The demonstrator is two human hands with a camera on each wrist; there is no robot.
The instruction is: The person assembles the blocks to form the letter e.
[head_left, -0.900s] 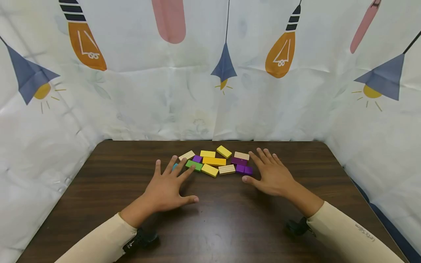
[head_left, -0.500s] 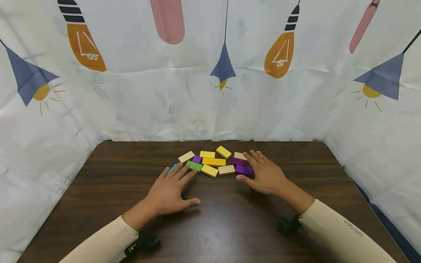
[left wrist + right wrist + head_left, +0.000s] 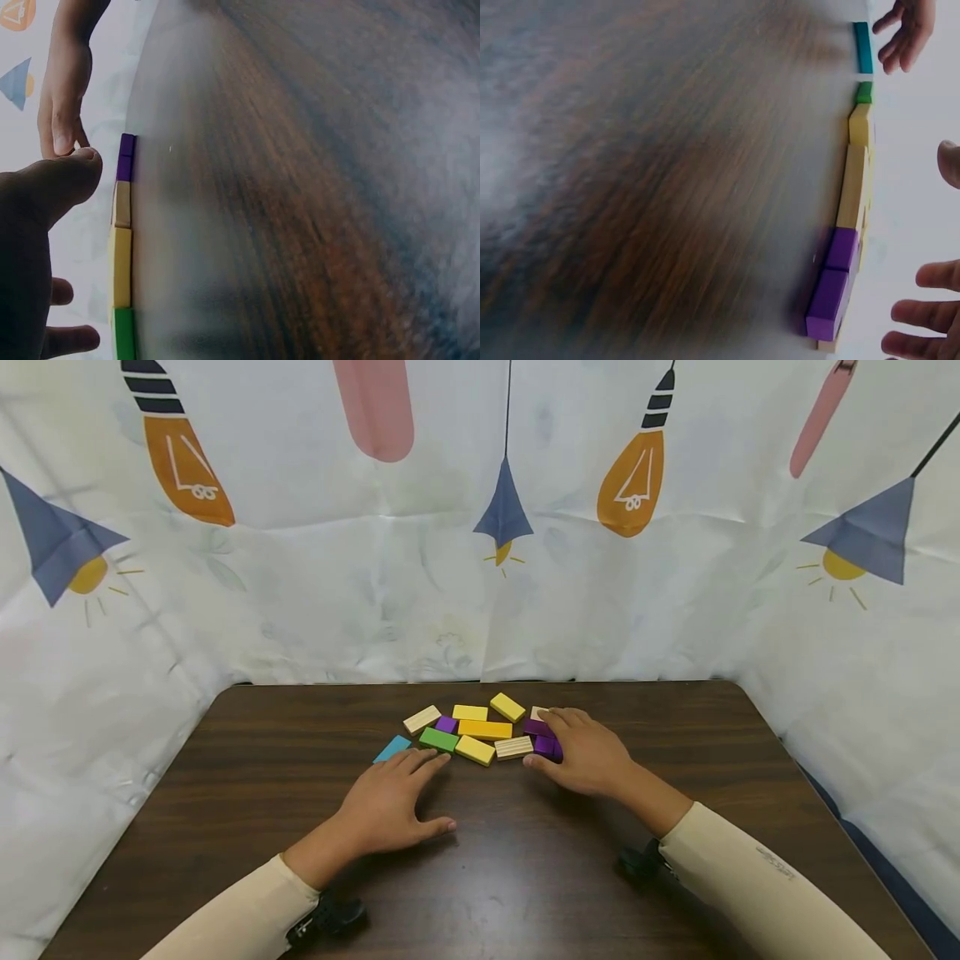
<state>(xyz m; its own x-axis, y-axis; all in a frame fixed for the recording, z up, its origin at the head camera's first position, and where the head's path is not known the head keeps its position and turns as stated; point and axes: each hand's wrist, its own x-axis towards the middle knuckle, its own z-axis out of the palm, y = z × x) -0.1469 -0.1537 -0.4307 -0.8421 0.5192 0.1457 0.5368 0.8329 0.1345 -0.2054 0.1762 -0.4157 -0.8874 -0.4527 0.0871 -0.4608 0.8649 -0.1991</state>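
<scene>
Several coloured wooden blocks lie flat in a loose cluster near the table's far edge. My left hand (image 3: 386,806) hovers with spread fingers just short of the blue block (image 3: 392,749) and the green block (image 3: 438,740). At the cluster's right end, my right hand (image 3: 588,752) reaches over the purple blocks (image 3: 545,745) and partly covers them and a pale block (image 3: 538,713). In the right wrist view its fingers (image 3: 922,311) stand apart from the purple block (image 3: 829,304). Neither hand holds anything. Between the hands lie a striped pale block (image 3: 513,747), yellow blocks (image 3: 475,750) and an orange block (image 3: 485,729).
The dark wood table (image 3: 480,877) stretches from the blocks toward me. A white curtain (image 3: 337,602) printed with lamps and bulbs hangs behind it and along both sides. Each wrist wears a black camera (image 3: 330,917).
My right hand has moved left and lowered over the purple and pale blocks. The left hand has drawn slightly back and lower, uncovering more of the blue block. The blocks stay put.
</scene>
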